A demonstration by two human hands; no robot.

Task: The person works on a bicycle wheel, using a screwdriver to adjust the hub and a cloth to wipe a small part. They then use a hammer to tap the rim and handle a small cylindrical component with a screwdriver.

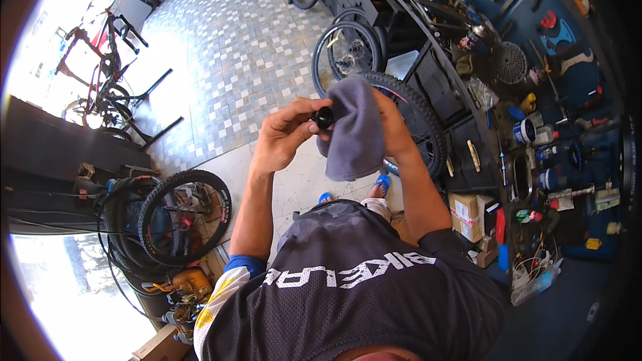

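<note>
Black mesh fabric of our jersey (374,311) fills the bottom of the frame, nearest the camera, and our forearms rise from it toward the centre. At the middle of the frame our left hand (284,135) pinches a small black round part (324,117) between thumb and fingers, its dark end facing us. Just right of it, touching, hangs a folded grey cloth (356,135). Our right hand (393,124) is behind that cloth; its fingers are hidden, so we cannot tell how firmly they close.

As we judge it, wiping is partway along: cloth and part are together, and the part has not been set down. We cannot see how much of its surface is clean, since the cloth hides the rest.

Farther out, a knobbly-tyred wheel (431,117) stands right of the cloth, with blue sandals (382,186) below centre. A cardboard box (466,216) sits lower right, and a crowded table runs up toward the upper right, below a cassette (511,63) and many tools. Another wheel (190,212) leans at lower left, a bicycle frame (107,63) stands upper left, and tiled floor (227,60) spreads across the upper middle.
</note>
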